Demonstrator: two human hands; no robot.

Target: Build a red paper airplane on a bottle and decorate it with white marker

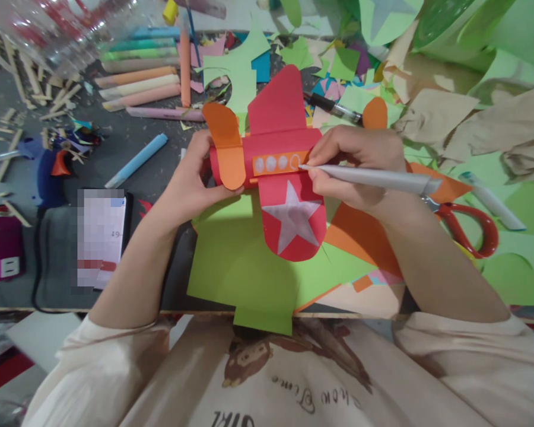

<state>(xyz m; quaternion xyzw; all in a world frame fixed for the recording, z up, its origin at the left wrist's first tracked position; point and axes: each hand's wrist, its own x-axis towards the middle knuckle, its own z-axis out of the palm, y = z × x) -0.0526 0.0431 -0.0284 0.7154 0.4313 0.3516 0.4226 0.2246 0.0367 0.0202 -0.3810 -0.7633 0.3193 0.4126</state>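
Over on the left, a phone [100,237] lies on the dark desk [89,169]. Next, the left hand [189,190] has its fingers bent snugly around one end of the red paper plane [278,139], above green paper [235,261]. On its orange strip [277,169], the last circle [295,161] isn't filled in. Then the right hand [365,151] pinches a silver pen [374,178], fingers close together, tip at that circle. If the left hand slips, the plane could roll and make the line wobbly.

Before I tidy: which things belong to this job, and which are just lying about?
In use:
- red tube-bodied paper plane
- slender silver-grey marker

Apparently lying about:
- slim light-blue marker
- red-handled metal scissors
- blue plastic glue gun
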